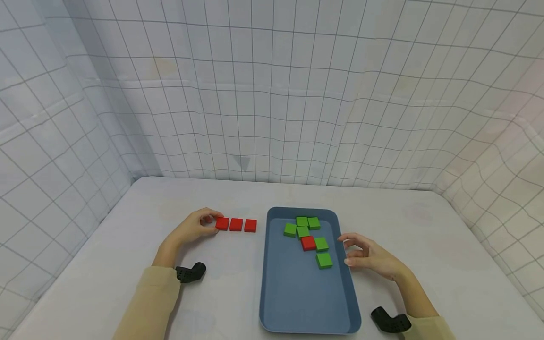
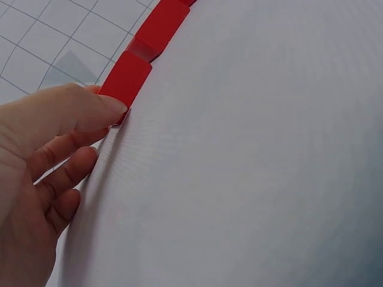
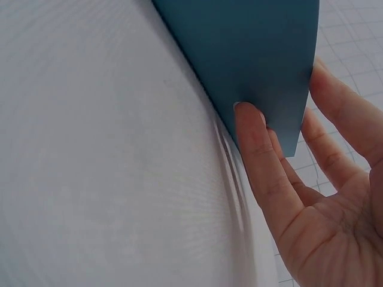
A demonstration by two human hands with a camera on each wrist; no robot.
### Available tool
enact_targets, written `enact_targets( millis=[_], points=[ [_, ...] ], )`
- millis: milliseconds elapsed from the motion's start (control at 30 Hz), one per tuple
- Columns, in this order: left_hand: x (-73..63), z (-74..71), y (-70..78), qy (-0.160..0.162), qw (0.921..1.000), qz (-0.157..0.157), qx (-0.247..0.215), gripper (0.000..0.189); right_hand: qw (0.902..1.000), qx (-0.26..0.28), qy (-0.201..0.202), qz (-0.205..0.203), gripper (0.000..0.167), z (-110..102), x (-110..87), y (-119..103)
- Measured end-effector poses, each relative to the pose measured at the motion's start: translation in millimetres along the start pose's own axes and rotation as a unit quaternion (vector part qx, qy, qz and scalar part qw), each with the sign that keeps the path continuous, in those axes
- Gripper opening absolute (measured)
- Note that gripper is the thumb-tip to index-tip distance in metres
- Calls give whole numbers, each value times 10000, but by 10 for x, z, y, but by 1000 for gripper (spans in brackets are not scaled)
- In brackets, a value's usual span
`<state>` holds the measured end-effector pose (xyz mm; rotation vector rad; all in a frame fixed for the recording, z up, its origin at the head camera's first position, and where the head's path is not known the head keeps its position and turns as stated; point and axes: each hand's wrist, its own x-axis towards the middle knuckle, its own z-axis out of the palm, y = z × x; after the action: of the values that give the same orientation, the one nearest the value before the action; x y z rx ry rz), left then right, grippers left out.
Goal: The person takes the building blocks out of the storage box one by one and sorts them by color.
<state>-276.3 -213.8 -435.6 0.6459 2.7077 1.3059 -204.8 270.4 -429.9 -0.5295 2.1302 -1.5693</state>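
Note:
Three red blocks lie in a row on the white table, left of a blue tray [image 1: 297, 293]. My left hand [image 1: 212, 219] pinches the leftmost red block [image 1: 222, 224] at its left end; in the left wrist view the thumb of that hand [image 2: 111, 116] lies on this block [image 2: 127, 76], with the other fingers curled below. The tray holds several green blocks [image 1: 324, 260] and one red block [image 1: 308, 243]. My right hand [image 1: 346, 250] is relaxed beside the tray's right rim and holds nothing. In the right wrist view one fingertip [image 3: 248, 116] meets the tray's edge [image 3: 251, 48].
The other two red blocks [image 1: 235, 225] [image 1: 250, 225] sit just right of the held one. White gridded cloth walls [image 1: 272, 118] close in the table on three sides. Black wrist mounts [image 1: 190, 272] [image 1: 391, 322] show near both sleeves.

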Motion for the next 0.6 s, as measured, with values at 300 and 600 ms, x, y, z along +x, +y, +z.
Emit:
enact_targets(
  millis=[300,600],
  points=[
    [46,31,155,307,9990,278,-153,39,10000,-23,1,-80,57,-5,-4,4],
    [158,254,501,455,9957,802,-123,36,10000,32,-9,-21,57,-2,-1,-4]
  ],
)
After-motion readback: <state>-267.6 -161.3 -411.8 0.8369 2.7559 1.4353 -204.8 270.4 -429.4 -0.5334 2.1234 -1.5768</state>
